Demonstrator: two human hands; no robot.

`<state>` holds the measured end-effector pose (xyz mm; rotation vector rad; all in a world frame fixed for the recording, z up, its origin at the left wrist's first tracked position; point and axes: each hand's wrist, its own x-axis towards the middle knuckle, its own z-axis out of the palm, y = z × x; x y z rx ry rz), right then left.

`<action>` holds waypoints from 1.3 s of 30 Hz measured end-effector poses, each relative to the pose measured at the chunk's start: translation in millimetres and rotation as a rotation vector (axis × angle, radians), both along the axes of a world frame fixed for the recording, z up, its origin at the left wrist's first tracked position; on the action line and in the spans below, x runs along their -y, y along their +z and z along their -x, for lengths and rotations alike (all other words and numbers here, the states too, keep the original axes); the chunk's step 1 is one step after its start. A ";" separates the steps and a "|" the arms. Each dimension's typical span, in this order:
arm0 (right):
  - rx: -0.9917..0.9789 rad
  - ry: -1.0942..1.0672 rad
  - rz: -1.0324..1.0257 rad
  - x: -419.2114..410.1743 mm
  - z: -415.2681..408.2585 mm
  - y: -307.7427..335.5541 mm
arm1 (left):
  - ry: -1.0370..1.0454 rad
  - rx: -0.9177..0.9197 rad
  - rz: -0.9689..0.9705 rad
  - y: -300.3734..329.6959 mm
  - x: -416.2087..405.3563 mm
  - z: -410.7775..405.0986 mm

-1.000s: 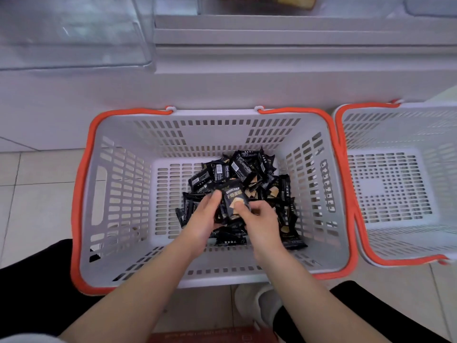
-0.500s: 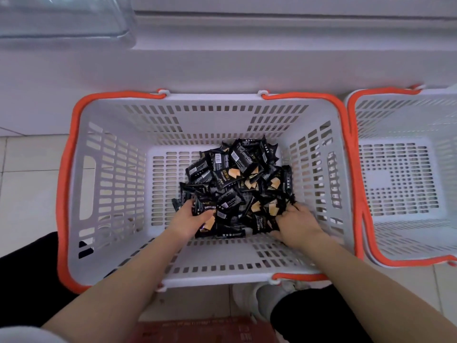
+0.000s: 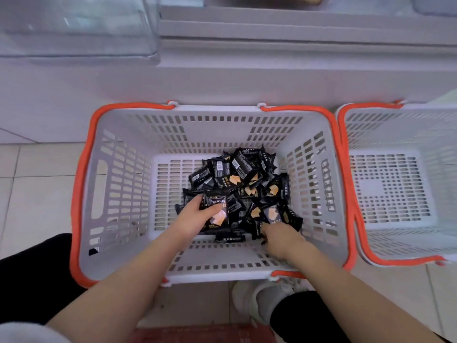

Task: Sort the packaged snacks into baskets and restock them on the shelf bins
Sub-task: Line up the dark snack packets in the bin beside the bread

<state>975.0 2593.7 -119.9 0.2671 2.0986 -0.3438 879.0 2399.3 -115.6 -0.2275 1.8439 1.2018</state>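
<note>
A white basket point(image 3: 118, 194) with orange handles stands on the floor in front of me. It holds a heap of several black snack packets point(image 3: 242, 179) with orange pictures. My left hand point(image 3: 195, 216) reaches into the near left of the heap and holds a black packet marked DRYCAKE point(image 3: 218, 206) between thumb and fingers. At the near right of the heap my right hand point(image 3: 279, 237) has its fingers curled down onto black packets point(image 3: 258, 229). Its fingertips are hidden among them.
A second white basket point(image 3: 395, 189) with orange handles stands to the right, with nothing inside. Behind both runs a white shelf base, with a clear plastic bin point(image 3: 76, 28) at the top left. My knees and a white shoe point(image 3: 257, 300) are by the near rim.
My left hand has taken hold of a DRYCAKE packet at the near left. My right hand has drawn inward and nearer along the heap's near right edge. The head camera has tilted up slightly.
</note>
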 end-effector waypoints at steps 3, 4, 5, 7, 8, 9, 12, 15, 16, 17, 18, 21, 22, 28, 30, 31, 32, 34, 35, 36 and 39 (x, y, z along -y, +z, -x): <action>-0.120 -0.396 0.105 4.2 17.6 29.0 | 0.176 0.114 -0.194 27.6 2.0 9.3; -0.155 -0.529 0.185 6.8 25.1 41.8 | 0.236 0.136 -0.274 39.3 2.8 12.5; -0.192 -0.660 0.284 10.3 31.8 56.1 | 0.283 0.146 -0.345 51.6 3.6 15.4; -0.261 -0.923 0.496 20.8 44.6 88.9 | 0.342 0.151 -0.457 79.1 7.7 19.9; -0.298 -1.030 0.597 26.6 50.4 106.2 | 0.354 0.148 -0.502 92.3 12.2 21.3; -0.342 -1.116 0.704 32.0 55.7 122.4 | 0.358 0.135 -0.540 105.7 17.4 22.1; -0.500 -1.317 1.053 50.8 67.7 172.6 | 0.308 0.053 -0.607 147.5 34.3 24.8; -0.655 -1.400 1.273 70.8 77.7 216.3 | 0.283 -0.018 -0.625 187.8 48.7 28.8; -0.678 -1.398 1.313 76.9 80.8 228.1 | 0.287 -0.042 -0.630 199.6 53.3 30.8; -0.678 -1.394 1.337 82.5 83.6 239.2 | 0.288 -0.072 -0.634 210.8 57.6 32.6; -0.668 -1.388 1.350 87.8 85.6 249.3 | 0.276 -0.104 -0.639 222.0 61.8 34.0; -0.691 -1.313 1.378 103.1 93.1 273.8 | 0.208 -0.174 -0.652 252.5 70.5 36.6; -0.720 -1.308 1.393 108.1 96.8 280.1 | 0.207 -0.193 -0.662 261.4 72.5 37.7; -1.054 -1.539 1.344 129.2 117.2 304.9 | 0.313 -0.228 -0.836 295.4 91.8 50.0; -1.111 -1.563 1.247 138.5 121.5 308.2 | 0.340 -0.191 -0.921 301.5 94.3 50.0; -1.124 -1.546 1.197 144.8 123.5 309.6 | 0.340 -0.189 -0.940 303.1 93.2 49.9; -1.121 -1.516 1.149 151.5 125.1 310.7 | 0.330 -0.204 -0.947 304.1 90.8 49.7; -1.089 -1.456 1.138 164.5 128.4 313.6 | 0.308 -0.267 -0.926 304.4 84.1 51.7; -1.079 -1.430 1.166 169.6 129.8 315.1 | 0.317 -0.296 -0.913 304.8 81.5 54.2; -1.094 -1.404 1.185 172.5 131.1 316.5 | 0.342 -0.314 -0.907 305.9 79.3 56.5; -1.209 -1.275 1.148 172.4 135.2 322.5 | 0.418 -0.327 -0.923 307.2 78.1 67.5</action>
